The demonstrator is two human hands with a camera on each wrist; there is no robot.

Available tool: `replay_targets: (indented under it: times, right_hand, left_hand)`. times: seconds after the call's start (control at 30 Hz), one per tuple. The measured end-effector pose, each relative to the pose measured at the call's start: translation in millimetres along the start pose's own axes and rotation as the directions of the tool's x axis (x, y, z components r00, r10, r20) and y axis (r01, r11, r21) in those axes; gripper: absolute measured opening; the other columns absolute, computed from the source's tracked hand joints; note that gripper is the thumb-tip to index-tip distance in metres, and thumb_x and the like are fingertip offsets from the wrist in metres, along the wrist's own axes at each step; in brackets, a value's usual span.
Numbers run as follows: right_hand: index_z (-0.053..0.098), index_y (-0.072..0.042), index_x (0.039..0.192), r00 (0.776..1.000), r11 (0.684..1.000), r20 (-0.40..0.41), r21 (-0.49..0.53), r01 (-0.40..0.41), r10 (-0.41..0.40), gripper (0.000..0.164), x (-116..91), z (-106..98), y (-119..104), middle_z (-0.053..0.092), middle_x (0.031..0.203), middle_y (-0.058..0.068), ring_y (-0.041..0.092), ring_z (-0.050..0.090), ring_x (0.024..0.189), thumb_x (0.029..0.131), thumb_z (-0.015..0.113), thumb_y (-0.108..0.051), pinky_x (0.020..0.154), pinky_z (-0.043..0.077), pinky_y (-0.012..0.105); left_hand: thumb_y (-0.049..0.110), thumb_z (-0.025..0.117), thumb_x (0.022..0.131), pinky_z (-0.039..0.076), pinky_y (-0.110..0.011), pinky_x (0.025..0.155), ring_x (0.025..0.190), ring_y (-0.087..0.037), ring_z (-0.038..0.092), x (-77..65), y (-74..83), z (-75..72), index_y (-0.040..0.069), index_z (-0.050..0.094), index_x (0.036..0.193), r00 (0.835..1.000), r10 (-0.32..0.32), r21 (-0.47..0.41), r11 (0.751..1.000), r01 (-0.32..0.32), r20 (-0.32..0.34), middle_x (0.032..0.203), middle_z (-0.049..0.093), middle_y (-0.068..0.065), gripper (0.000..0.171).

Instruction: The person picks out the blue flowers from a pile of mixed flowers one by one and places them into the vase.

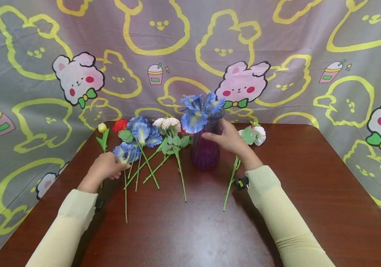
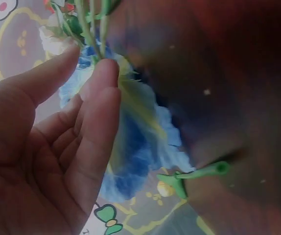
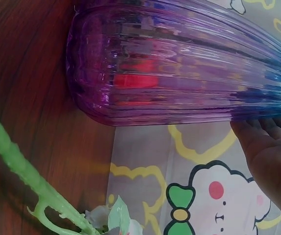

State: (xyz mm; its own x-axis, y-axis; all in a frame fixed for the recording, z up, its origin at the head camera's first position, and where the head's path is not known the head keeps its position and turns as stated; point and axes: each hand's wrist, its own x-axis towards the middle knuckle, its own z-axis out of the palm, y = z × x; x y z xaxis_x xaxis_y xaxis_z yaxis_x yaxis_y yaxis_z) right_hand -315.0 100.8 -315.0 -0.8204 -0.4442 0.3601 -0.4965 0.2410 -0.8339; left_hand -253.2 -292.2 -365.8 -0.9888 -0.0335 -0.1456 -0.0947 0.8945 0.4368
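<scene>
A clear purple, ribbed glass vase (image 1: 205, 152) stands upright on the table with a blue iris (image 1: 196, 111) in its mouth. My right hand (image 1: 227, 137) grips the vase near its neck, thumb across the front; the right wrist view shows fingers (image 3: 272, 142) against the glass. My left hand (image 1: 106, 167) is at another blue iris (image 1: 127, 151) lying on the left of the table, right by its stem. In the left wrist view, the thumb and fingers (image 2: 99, 117) stand apart in front of the blue petals (image 2: 135, 142).
More artificial flowers lie between the hands: blue irises (image 1: 141, 133), a red flower (image 1: 120, 125) and a cream-white one (image 1: 170, 125). A yellow-white tulip (image 1: 102, 128) lies at far left. Right of the vase, a white flower (image 1: 259, 135) points its stem forward. A patterned curtain (image 1: 190, 66) hangs behind the table (image 1: 190, 230).
</scene>
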Motion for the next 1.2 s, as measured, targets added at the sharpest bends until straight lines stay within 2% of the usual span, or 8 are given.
replay_targets:
  times: [0.23,0.47,0.67,0.83,0.9,1.03,1.2]
  right_hand:
    - [0.04,-0.012,0.129,1.0,1.0,-0.005,-0.011,-0.005,0.005,0.059,-0.3,0.3,0.0,0.054,0.114,0.003,0.013,0.053,0.101,0.078,0.068,-0.022,0.084,0.043,0.028]
    - [0.04,-0.01,0.128,1.0,1.0,-0.001,0.017,-0.002,0.002,0.059,0.9,0.2,2.2,0.055,0.112,0.005,0.016,0.053,0.101,0.077,0.069,-0.021,0.084,0.043,0.031]
    - [0.04,-0.017,0.128,1.0,1.0,-0.01,-0.002,0.011,-0.011,0.063,7.4,0.4,24.7,0.054,0.113,0.0,0.011,0.053,0.101,0.075,0.069,-0.033,0.083,0.043,0.029]
    - [0.039,-0.012,0.129,1.0,1.0,-0.004,-0.007,-0.013,0.013,0.061,2.9,0.1,10.7,0.054,0.114,0.003,0.015,0.052,0.103,0.077,0.069,-0.027,0.084,0.043,0.029]
    - [0.039,-0.009,0.129,1.0,1.0,0.001,-0.004,-0.022,0.022,0.06,0.6,-0.2,2.6,0.053,0.115,0.006,0.017,0.051,0.104,0.078,0.068,-0.023,0.085,0.042,0.03]
    - [0.039,-0.01,0.128,1.0,1.0,-0.003,-0.01,-0.017,0.017,0.06,0.4,-0.4,1.1,0.053,0.116,0.005,0.014,0.051,0.104,0.078,0.068,-0.023,0.085,0.042,0.029]
    - [0.04,-0.009,0.127,1.0,1.0,-0.004,-0.017,-0.013,0.012,0.058,-0.4,-0.3,-0.7,0.054,0.113,0.005,0.014,0.053,0.102,0.078,0.068,-0.022,0.084,0.043,0.029]
  left_hand:
    - [0.028,0.067,0.078,0.05,-0.034,0.048,0.049,-0.021,0.059,1.9,-6.2,8.8,-0.003,0.061,0.066,0.998,-0.017,-0.106,0.994,0.023,0.053,0.056,0.059,-0.01,0.034]
    - [0.019,0.067,0.078,0.05,-0.033,0.047,0.048,-0.02,0.059,2.7,-8.0,13.2,-0.006,0.059,0.067,0.996,-0.05,-0.156,0.986,0.061,0.075,0.055,0.059,-0.01,0.029]
    - [0.014,0.065,0.08,0.05,-0.033,0.048,0.047,-0.02,0.059,3.5,-8.5,14.8,-0.007,0.059,0.067,0.995,-0.07,-0.199,0.976,0.083,0.07,0.054,0.058,-0.01,0.025]
    - [0.012,0.064,0.08,0.05,-0.033,0.048,0.047,-0.02,0.059,3.5,-8.0,15.3,-0.008,0.059,0.067,0.993,-0.099,-0.227,0.968,0.11,0.061,0.053,0.058,-0.011,0.024]
    - [0.012,0.064,0.081,0.05,-0.033,0.049,0.048,-0.02,0.06,2.7,-7.7,14.3,-0.008,0.06,0.068,0.993,-0.097,-0.231,0.967,0.108,0.06,0.054,0.058,-0.011,0.023]
    - [0.012,0.063,0.082,0.051,-0.035,0.05,0.049,-0.02,0.06,0.7,-6.5,9.5,-0.007,0.061,0.068,0.996,-0.077,-0.236,0.968,0.084,0.039,0.054,0.059,-0.01,0.024]
    - [0.014,0.061,0.084,0.051,-0.036,0.051,0.05,-0.019,0.061,-1.8,-3.5,3.8,-0.006,0.063,0.067,0.999,-0.041,-0.23,0.972,0.036,-0.018,0.055,0.06,-0.009,0.026]
